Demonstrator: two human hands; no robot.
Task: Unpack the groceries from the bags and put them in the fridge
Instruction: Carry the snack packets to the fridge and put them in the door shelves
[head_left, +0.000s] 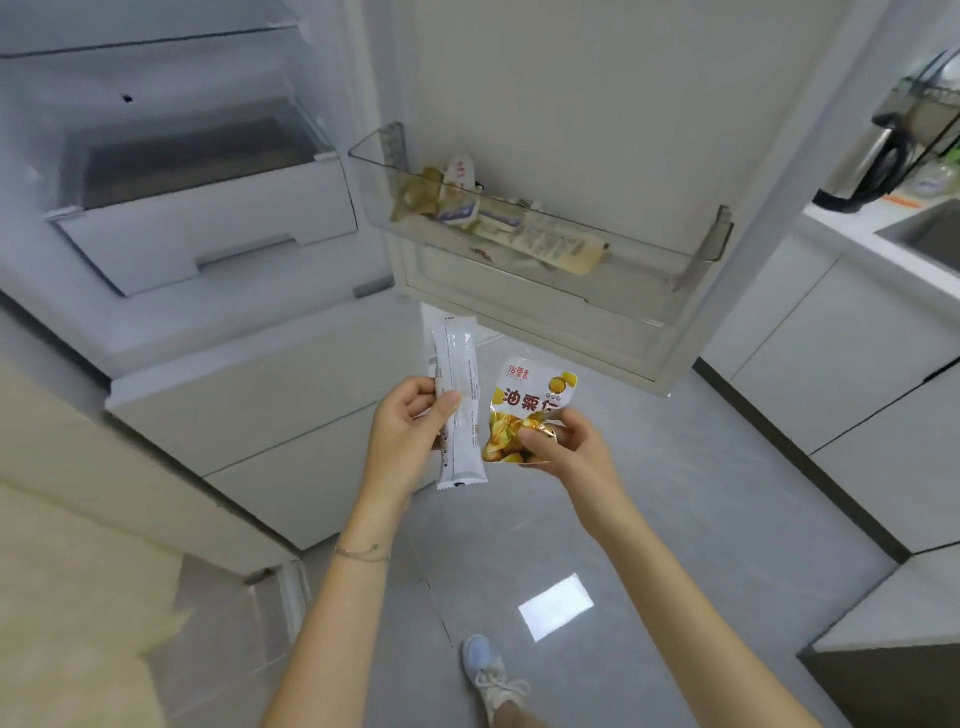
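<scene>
I note left hand (410, 421) pinching white sachet (460, 410) mid-length; right hand (563, 447) gripping chestnut pouch (524, 415). Both look light, crinkly, slippery.

A white counter (837, 227) runs along the right. Set into it is a grey sink (930, 235); on it stands a steel kettle (863, 165). Below the counter are white cabinet fronts (831, 358) over a dark plinth (796, 458). Left of the counter, glossy grey floor tiles (701, 545) carry a bright rectangular glare (556, 605).
</scene>
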